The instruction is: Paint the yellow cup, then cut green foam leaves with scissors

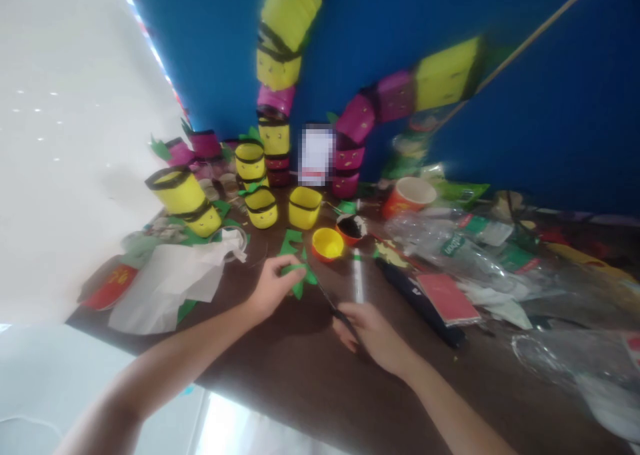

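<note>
Near the middle of the dark table, my left hand (274, 283) pinches a green cut-out piece (299, 288) between thumb and fingers. My right hand (367, 332) is closed around the dark handles of a pair of scissors (341, 314), whose blades point up and left at the edge of the green piece. More green material (291, 240) lies just behind my left hand. Beyond the scissors stands a small bowl with a yellow inside (328, 243), beside a small pot of something black (352, 227). The picture is somewhat blurred.
Yellow cups with black bands (305, 208) stand behind the hands; stacked yellow and magenta cups (274, 138) rise along the blue wall. White sheets (167, 285) lie at left. Clear plastic bottles (450, 242), a red booklet (447, 298) and a dark pouch (420, 302) crowd the right.
</note>
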`<state>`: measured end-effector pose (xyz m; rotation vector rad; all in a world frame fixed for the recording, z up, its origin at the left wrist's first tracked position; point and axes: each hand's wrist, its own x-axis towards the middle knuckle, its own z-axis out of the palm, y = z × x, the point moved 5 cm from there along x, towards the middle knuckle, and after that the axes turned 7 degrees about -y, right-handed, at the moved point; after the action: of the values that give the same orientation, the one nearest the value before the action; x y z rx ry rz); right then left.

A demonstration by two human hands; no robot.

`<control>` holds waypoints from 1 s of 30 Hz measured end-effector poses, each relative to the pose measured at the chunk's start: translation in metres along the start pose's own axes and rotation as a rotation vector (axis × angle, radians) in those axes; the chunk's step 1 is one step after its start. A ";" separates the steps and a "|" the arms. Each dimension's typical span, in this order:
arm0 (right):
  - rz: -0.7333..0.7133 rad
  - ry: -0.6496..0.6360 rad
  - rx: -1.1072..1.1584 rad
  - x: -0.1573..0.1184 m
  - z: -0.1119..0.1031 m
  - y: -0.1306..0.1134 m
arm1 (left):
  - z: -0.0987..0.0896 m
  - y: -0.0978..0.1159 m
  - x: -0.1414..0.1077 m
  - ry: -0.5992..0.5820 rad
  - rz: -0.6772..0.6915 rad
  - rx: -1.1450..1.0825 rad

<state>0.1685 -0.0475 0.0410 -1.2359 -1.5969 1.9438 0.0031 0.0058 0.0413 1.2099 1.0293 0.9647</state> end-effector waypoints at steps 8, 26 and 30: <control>0.023 0.007 -0.045 -0.001 -0.001 -0.002 | 0.000 -0.001 -0.001 0.006 -0.015 -0.096; -0.056 0.070 0.044 0.000 -0.004 -0.005 | 0.000 0.004 0.007 0.171 -0.072 -0.471; -0.050 0.078 0.038 0.000 -0.004 -0.004 | 0.002 0.004 0.007 0.192 -0.061 -0.514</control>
<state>0.1709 -0.0438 0.0444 -1.2296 -1.5302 1.8640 0.0062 0.0124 0.0452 0.6673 0.8844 1.2223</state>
